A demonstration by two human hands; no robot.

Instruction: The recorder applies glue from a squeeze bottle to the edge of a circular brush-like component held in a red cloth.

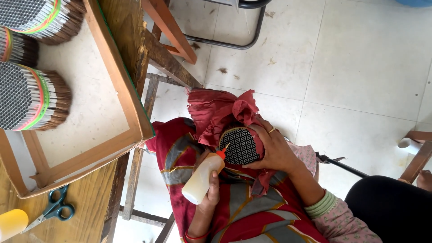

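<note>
At mid-frame the right hand (274, 150) is clamped around a round tube bundle (240, 146) wrapped in red cloth (216, 110), while the left hand (209, 191) is closed on a squeeze bottle (202, 177) whose red nozzle (222, 152) touches the bundle's honeycomb face. Squeezing too hard would likely flood the holes and drip onto the cloth; a loose grip could let the bundle tilt off the lap.

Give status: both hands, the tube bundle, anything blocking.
Left hand grips glue bottle, red nozzle at bundle face. Right hand clasps hexagonal tube bundle, wrapped in red cloth, on lap. Nothing between nozzle and bundle.
</note>
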